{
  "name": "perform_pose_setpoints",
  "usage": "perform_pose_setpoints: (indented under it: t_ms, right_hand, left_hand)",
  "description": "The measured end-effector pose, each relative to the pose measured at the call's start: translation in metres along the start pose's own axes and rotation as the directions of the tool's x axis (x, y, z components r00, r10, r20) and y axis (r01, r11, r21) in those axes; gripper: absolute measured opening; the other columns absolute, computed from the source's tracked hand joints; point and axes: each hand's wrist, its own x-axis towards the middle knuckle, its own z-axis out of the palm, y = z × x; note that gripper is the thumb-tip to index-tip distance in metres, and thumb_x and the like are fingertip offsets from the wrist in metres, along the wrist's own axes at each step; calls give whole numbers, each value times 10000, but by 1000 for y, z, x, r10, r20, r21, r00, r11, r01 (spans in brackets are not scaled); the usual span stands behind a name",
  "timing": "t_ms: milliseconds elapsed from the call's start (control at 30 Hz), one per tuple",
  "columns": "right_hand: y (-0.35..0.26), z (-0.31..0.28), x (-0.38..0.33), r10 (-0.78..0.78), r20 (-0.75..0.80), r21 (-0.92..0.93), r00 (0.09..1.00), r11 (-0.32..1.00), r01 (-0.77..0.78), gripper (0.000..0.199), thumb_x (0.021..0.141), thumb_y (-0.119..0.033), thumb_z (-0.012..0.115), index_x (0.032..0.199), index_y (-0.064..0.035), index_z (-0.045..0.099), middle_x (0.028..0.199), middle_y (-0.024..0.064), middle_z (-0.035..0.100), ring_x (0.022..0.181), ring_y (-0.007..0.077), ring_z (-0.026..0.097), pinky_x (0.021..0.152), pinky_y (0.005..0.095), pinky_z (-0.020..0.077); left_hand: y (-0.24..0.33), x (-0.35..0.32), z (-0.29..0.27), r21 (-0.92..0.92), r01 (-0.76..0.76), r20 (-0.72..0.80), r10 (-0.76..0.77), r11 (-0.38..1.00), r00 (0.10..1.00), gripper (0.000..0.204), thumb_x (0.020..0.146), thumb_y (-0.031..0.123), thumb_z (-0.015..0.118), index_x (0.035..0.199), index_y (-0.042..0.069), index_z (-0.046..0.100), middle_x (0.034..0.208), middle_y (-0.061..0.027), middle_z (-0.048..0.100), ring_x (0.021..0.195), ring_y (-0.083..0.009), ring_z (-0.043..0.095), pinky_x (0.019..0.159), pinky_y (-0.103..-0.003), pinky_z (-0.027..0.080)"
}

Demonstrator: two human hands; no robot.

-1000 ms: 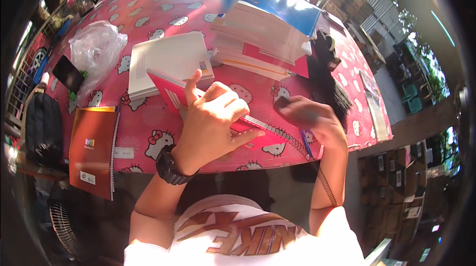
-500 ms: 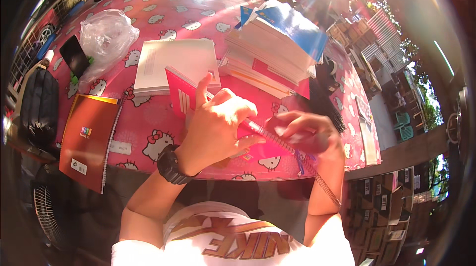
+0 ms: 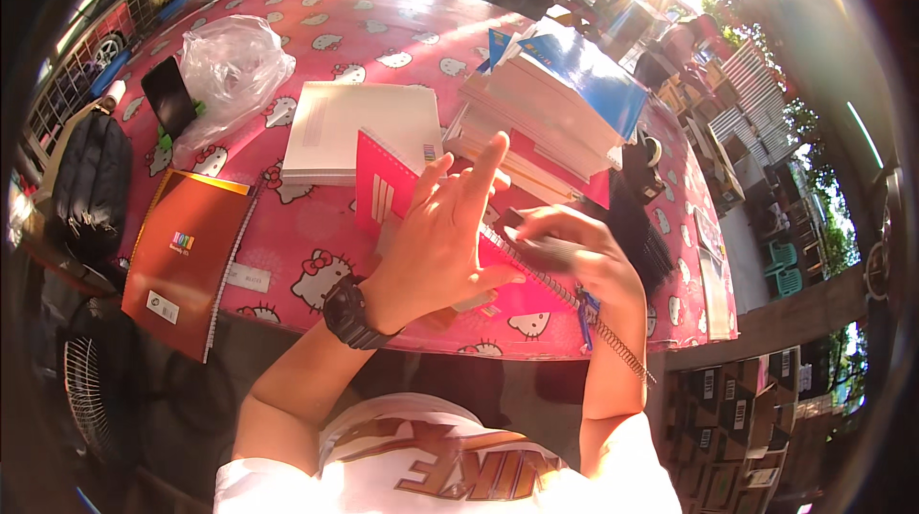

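Your left hand (image 3: pixel 436 241) is spread, fingers extended, over the pink notebook (image 3: pixel 383 174) on the table (image 3: pixel 278 244). Your right hand (image 3: pixel 592 256) curls beside its coil (image 3: pixel 550 284); I can't tell whether it grips anything.

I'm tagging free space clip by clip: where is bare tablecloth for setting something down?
The tablecloth has a near patch between the brown notebook and left hand, and a wider far stretch beyond the pale notebooks. Crowded: around both hands, with the pink notebook among them and the blue-topped stack just behind the right hand.
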Motion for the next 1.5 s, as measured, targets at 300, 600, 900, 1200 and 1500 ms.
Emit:
perform_pose_setpoints:
  t_ms: [300, 600, 900, 1200, 1500]
  right_hand:
    - [17, 8, 9, 364, -137, -468, 921, 796, -384, 513, 820, -465, 611, 1089, -28, 608, 925, 40, 641, 772, 137, 569, 716, 310, 446]
    - [19, -10, 15, 344, -158, -461, 926, 803, -377, 648, 805, -548, 572, 1044, 54, 586, 1020, 111, 635, 975, 158, 584, 859, 301, 450]
    - [24, 3, 26, 287, -189, -520, 939, 782, -344, 500, 853, -426, 579, 1068, 26, 576, 968, 77, 627, 832, 118, 557, 709, 257, 439]
    - [14, 5, 31, 95, 60, 194, 994, 975, -105, 617, 763, -495, 663, 1105, 10, 565, 1057, 76, 619, 860, 139, 573, 696, 277, 456]
    - [14, 20, 52, 204, 55, -99, 977, 975, -198, 482, 833, -423, 616, 1089, -16, 570, 933, 50, 606, 817, 113, 524, 714, 271, 431]
  left_hand:
    - [-75, -10, -25, -689, 217, -149, -428, 692, 892, 765, 652, 87, 824, 1288, 46, 401, 1060, -90, 598, 944, -135, 594, 760, -283, 508]
    - [-58, -21, -13, -760, 332, -27, -537, 559, 843, 400, 696, 76, 799, 1007, 64, 548, 807, 0, 628, 708, -56, 587, 550, -198, 467]
    - [-53, -18, -15, -762, 385, 26, -569, 521, 822, 471, 694, 96, 800, 1083, 71, 535, 872, -7, 618, 768, -69, 588, 630, -208, 490]
    - [-62, -16, -20, -860, 292, 40, -513, 420, 857, 361, 760, 29, 727, 1071, 88, 556, 914, 31, 583, 825, -57, 569, 715, -207, 476]
    - [-69, -23, -22, -921, 265, 96, -493, 286, 865, 268, 798, 17, 686, 1035, 75, 574, 906, 13, 602, 888, -75, 566, 793, -232, 461]
